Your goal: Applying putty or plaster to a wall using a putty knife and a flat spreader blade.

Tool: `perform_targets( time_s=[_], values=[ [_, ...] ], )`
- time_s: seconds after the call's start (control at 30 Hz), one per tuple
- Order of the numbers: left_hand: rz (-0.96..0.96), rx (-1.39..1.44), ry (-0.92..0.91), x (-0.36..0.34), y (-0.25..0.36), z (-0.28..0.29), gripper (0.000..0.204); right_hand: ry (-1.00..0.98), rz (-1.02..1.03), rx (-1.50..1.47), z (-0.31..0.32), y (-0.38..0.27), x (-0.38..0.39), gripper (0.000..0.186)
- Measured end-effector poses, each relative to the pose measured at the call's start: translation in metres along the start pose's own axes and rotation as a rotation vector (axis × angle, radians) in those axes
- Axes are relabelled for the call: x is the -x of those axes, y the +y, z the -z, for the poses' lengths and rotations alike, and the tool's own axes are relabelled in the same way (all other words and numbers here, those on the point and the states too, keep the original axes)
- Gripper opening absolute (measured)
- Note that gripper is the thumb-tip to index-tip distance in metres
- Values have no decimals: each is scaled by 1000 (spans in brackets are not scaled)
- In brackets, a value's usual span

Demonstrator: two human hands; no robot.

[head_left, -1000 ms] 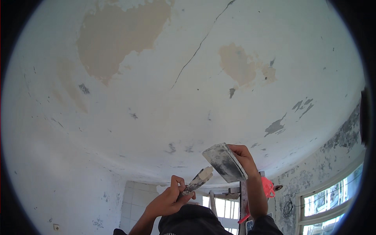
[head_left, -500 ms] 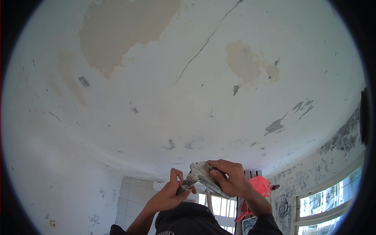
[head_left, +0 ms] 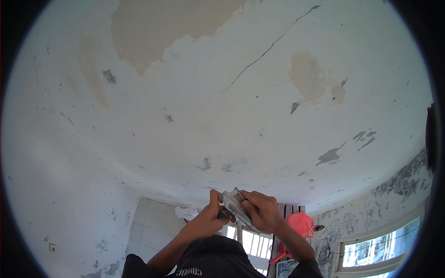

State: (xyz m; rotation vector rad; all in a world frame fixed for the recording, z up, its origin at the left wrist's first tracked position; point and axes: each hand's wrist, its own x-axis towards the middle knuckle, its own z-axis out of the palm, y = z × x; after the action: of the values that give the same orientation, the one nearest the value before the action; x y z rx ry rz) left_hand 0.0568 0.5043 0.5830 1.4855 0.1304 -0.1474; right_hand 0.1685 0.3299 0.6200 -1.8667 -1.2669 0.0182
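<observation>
Low in the middle of the head view, a flat tool caked with grey-white plaster is held tilted in front of my chest. My right hand is closed around its right side, thumb across the face and fingers along the upper edge. On the other side, my left hand is closed around a dark, narrow piece that meets the caked tool's lower left. Whether this piece is the tool's handle or a separate scraper, I cannot tell. Part of it is hidden by my fingers.
A wide white plaster surface with tan patches and a long crack fills the upper view. Near my right forearm is a red plastic item by wooden slats. A barred window is at right, a socket at lower left.
The view has shifted, so the crack and patches sit further right. Both hands and the caked tool have moved slightly left in view, and the left fingers have drawn in closer to the tool.
</observation>
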Motion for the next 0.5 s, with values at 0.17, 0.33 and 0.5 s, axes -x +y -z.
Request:
perform_targets(
  time_s=[0.17, 0.33, 0.5],
  values=[
    [49, -25, 61, 2, 10, 5, 44, -10, -84, 42, -14, 1, 2, 28],
    [115, 75, -1, 1, 9, 11, 46, 205, -444, -714, -32, 31, 29, 22],
    [54, 35, 88, -3, -2, 16, 46, 447, -413, -885, -30, 24, 35, 26]
  ],
)
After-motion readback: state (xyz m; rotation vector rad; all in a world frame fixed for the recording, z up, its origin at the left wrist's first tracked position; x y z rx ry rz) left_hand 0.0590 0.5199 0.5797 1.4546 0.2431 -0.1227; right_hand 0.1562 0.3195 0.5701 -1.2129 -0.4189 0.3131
